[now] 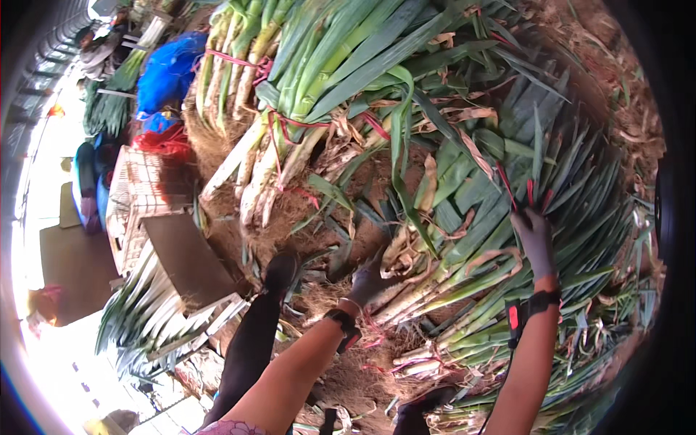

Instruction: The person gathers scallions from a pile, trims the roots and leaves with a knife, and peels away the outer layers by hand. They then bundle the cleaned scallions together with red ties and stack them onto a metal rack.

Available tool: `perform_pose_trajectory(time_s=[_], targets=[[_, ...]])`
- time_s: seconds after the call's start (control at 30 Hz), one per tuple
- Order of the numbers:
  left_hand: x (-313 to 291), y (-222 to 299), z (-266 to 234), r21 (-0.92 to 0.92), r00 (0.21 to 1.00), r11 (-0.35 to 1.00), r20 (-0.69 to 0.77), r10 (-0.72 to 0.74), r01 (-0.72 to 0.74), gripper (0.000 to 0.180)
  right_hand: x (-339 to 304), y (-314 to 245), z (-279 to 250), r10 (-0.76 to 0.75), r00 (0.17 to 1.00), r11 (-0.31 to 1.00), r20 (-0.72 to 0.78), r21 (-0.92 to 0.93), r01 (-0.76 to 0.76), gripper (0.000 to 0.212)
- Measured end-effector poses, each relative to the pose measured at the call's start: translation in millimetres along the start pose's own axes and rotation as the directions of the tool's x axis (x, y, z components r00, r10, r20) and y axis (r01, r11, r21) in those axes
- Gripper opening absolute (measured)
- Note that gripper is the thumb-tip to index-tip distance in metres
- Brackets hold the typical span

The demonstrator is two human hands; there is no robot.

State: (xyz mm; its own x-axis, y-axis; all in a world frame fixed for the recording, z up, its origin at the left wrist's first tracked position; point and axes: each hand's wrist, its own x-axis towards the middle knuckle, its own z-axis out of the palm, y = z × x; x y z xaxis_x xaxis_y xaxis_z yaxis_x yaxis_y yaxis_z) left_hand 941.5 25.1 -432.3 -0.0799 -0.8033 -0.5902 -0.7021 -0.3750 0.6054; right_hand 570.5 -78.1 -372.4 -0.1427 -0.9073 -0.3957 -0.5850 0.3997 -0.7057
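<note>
At the centre of the frame, the gloved left hand (371,281) is at the smooth white shanks of leeks (442,286); well apart at centre right, the gloved right hand (535,235) is at their flat blue-green leaves, beside thin red ties (530,192), and I cannot tell whether either grips. Beyond, at upper centre, lie ribbon-bound, fibrous-rooted leek bundles (308,98); at upper left, crinkled blue sacking (168,76).

Looking down from a person's head, quite close.
The wide, round view bends near its black edge. The person's two bare forearms (279,380) show at the bottom, and long green-and-white leeks (478,239) fill the top middle and right.
</note>
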Motion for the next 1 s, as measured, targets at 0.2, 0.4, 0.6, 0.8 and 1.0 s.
perform_pose_trajectory(time_s=[0.2,0.4,0.6,0.8,1.0], targets=[[-49,25,49,-0.042,0.993,0.998,0.106,0.046,-0.042,0.079,-120,20,-45,0.034,0.964,0.939,-0.262,0.338,0.059,0.018],[-85,57,86,-0.039,0.967,0.987,0.197,0.159,-0.154,0.071,-227,18,-108,0.203,0.880,0.960,-0.430,0.265,-0.093,0.020],[-47,97,128,0.059,0.936,0.976,0.304,0.180,-0.207,0.071,-188,86,-82,0.157,0.849,0.975,-0.504,-0.058,-0.215,0.047],[-43,9,60,0.060,0.961,0.959,0.042,0.274,-0.276,0.083,-110,-135,69,-0.165,0.933,0.986,-0.321,-0.022,0.167,0.054],[-53,-58,-176,-0.936,0.912,0.352,-0.121,-0.391,0.027,0.043,-42,-368,197,-0.637,0.770,0.768,-0.045,0.049,0.638,0.062]])
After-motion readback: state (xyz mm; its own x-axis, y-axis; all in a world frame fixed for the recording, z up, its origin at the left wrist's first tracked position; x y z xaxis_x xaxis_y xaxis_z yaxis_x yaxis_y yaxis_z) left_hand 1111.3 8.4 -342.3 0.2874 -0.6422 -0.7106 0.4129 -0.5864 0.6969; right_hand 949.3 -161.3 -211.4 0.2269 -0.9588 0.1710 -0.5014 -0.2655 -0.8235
